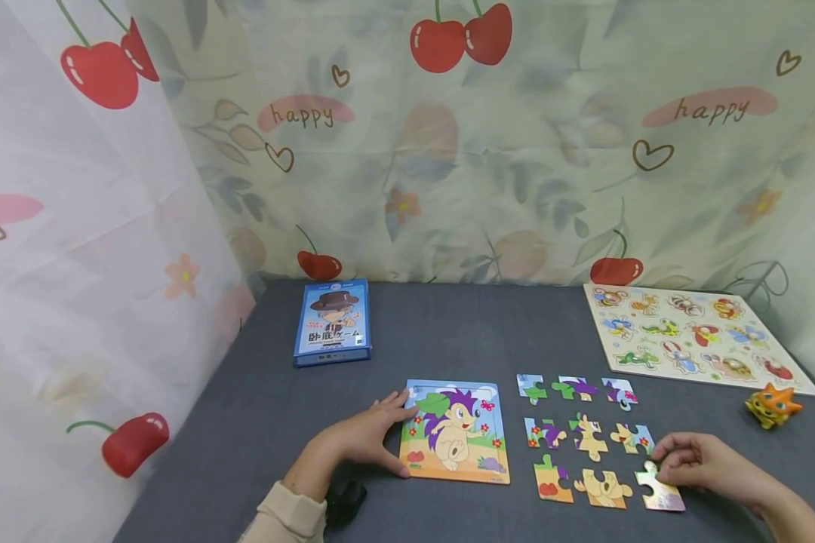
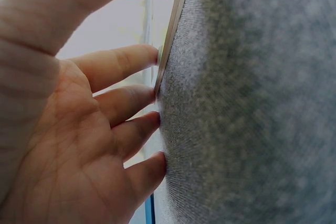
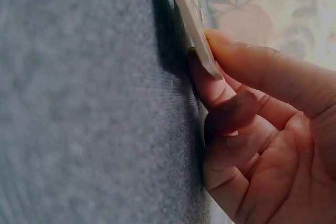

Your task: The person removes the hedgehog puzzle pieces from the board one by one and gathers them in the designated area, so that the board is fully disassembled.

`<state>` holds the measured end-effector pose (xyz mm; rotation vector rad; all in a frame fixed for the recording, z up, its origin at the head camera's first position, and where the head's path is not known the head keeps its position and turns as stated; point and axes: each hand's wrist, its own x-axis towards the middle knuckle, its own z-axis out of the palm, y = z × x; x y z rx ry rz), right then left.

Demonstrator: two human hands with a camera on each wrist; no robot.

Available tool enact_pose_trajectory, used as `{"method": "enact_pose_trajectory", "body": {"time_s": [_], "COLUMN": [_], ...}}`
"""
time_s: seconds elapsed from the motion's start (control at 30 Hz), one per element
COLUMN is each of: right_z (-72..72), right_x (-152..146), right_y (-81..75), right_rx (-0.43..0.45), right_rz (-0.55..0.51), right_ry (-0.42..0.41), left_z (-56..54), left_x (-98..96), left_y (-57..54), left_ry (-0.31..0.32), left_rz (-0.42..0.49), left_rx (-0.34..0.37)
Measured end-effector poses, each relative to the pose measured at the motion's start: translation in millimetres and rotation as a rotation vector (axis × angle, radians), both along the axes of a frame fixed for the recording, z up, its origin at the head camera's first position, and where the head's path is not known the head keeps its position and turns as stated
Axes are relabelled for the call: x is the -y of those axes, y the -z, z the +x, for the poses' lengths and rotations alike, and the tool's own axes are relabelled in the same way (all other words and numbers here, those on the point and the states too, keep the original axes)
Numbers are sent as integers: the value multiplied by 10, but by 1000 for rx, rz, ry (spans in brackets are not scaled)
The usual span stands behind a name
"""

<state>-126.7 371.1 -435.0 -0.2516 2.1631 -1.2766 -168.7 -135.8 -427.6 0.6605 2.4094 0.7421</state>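
My left hand point(image 1: 365, 434) rests at the left edge of a square hedgehog puzzle board point(image 1: 456, 441), with spread fingers and thumb touching it. In the left wrist view, the fingertips meet the board's thin edge point(image 2: 172, 30). My right hand point(image 1: 709, 466) pinches a corner jigsaw piece point(image 1: 662, 495) by its side between thumb and fingers. The right wrist view shows this piece point(image 3: 193, 24) tilted, its near edge raised off the cloth. Several other jigsaw pieces point(image 1: 603, 489) lie spaced in rows between the board and my right hand.
A blue card-game box point(image 1: 333, 323) lies behind and left of the board. At the back right is a white insect peg puzzle point(image 1: 696, 335), with a small orange-yellow figurine point(image 1: 773, 407) in front. A black object point(image 1: 346, 504) sits by my left wrist. Printed curtains stand behind the grey tabletop.
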Motion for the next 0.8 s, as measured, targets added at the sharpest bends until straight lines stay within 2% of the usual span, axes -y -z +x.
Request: {"method": "enact_pose_trajectory", "body": {"time_s": [0.5, 0.67, 0.8], "right_z": [62, 79, 89], "right_x": [68, 83, 88], "right_y": [-2, 24, 33], "right_rx": [-180, -207, -205], "right_rz": [242, 301, 303], "right_ry": [73, 95, 101], "left_z": [-2, 5, 13], "left_x": [8, 8, 6], "left_y": [8, 16, 9], "left_ry": [-3, -2, -7], "left_rz": [0, -6, -5], "left_rx": [12, 7, 15]}}
